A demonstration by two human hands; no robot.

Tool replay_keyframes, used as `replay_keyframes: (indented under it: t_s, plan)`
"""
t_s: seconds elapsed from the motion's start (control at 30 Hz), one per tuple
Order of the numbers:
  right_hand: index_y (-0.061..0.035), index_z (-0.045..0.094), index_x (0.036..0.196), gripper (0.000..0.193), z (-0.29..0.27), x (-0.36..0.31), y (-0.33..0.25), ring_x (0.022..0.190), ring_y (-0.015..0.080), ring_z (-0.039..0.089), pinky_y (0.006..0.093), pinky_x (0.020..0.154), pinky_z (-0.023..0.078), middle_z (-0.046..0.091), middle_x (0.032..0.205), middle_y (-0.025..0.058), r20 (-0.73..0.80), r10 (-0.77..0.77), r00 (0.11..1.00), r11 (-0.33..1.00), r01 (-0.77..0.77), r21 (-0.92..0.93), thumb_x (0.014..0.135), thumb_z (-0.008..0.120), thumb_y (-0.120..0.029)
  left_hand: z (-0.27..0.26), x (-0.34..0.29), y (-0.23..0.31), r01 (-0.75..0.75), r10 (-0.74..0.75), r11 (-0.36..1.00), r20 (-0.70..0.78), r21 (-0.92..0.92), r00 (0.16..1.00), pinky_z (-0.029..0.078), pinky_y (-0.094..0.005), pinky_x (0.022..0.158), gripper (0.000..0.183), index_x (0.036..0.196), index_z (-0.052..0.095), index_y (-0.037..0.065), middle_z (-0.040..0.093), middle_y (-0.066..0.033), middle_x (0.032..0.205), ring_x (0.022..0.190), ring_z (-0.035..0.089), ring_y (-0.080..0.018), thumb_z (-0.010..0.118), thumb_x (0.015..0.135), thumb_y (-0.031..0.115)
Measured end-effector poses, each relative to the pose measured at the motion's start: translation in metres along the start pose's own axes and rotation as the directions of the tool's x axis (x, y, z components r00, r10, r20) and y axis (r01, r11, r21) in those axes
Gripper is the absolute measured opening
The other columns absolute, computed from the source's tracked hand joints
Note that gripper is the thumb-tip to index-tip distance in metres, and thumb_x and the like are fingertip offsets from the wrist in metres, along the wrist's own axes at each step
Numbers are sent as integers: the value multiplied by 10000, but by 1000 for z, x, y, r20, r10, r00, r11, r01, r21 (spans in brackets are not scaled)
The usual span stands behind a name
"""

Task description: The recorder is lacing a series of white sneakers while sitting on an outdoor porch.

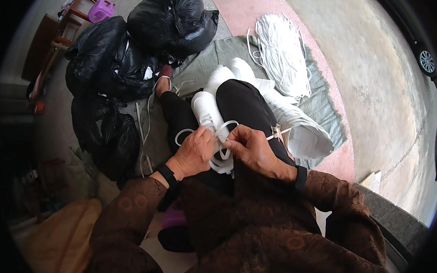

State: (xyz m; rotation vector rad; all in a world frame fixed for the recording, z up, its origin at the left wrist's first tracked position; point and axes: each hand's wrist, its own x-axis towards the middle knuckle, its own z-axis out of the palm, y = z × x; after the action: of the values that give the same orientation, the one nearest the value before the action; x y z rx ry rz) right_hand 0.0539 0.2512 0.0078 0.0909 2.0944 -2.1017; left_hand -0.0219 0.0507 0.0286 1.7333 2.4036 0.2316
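A white sneaker (206, 108) rests between my thighs, its toe pointing away from me. White shoelace (183, 131) loops out on both sides of its laced front. My left hand (194, 153) is closed at the left of the shoe's opening, fingertips pinched on the lace there. From the right, my right hand (255, 149) pinches lace between thumb and forefinger over the tongue, close to the left fingertips. The exact lace ends are hidden behind my fingers.
More white shoes (240, 69) lie beyond my knees on a grey-green cloth (327, 109). A thick bundle of white laces (282, 51) is spread at far right, near a stack of white shoes (310, 143). Stuffed black plastic bags (167, 22) crowd the left, with a purple stool (101, 10) behind.
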Motion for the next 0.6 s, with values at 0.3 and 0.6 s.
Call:
replay_keyframes:
  t_s: [0.3, 0.6]
  plan:
    - [-4, 596, 936, 142, 29, 5, -23, 719, 79, 625, 250, 617, 508, 631, 784, 43, -4, 38, 999, 999, -38, 0, 903, 725, -55, -4, -2, 48, 197, -878, -141, 214, -970, 428, 535, -258, 635, 148, 949, 639, -65, 685, -95, 773, 658, 648, -118, 658, 939, 82]
    - [-10, 617, 904, 85, 14, 27, -50, 641, 143, 587, 291, 589, 472, 594, 736, 64, -11, 226, 974, 952, -219, 213, 916, 674, -72, -14, -25, 56, 44, -909, -11, 29, -999, 417, 539, -360, 818, 503, 1245, 456, -52, 648, -192, 1037, 916, 668, -266, 735, 843, 68]
